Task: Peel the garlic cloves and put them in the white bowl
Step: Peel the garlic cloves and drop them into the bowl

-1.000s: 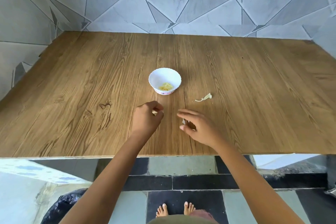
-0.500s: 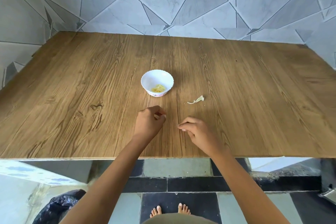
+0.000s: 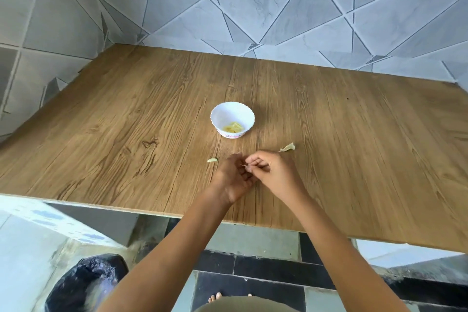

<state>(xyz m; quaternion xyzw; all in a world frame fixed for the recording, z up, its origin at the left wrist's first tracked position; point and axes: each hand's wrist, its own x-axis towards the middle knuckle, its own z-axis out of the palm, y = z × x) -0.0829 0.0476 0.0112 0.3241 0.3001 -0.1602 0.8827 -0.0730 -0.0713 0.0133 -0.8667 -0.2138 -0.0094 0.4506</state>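
- Head view: your left hand (image 3: 231,180) and right hand (image 3: 277,172) both pinch one garlic clove (image 3: 244,165) just in front of the white bowl (image 3: 220,114), likely to strip its skin.
- A second clove (image 3: 212,160) lies front-left of that bowl.

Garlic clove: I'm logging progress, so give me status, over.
Left hand and right hand both pinching a garlic clove, mostly hidden. White bowl holds peeled cloves. Peel scrap and small loose piece on table; path to bowl open.

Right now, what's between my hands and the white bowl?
Nothing: the head view shows bare table between the white bowl and the left hand and right hand pinching a garlic clove.
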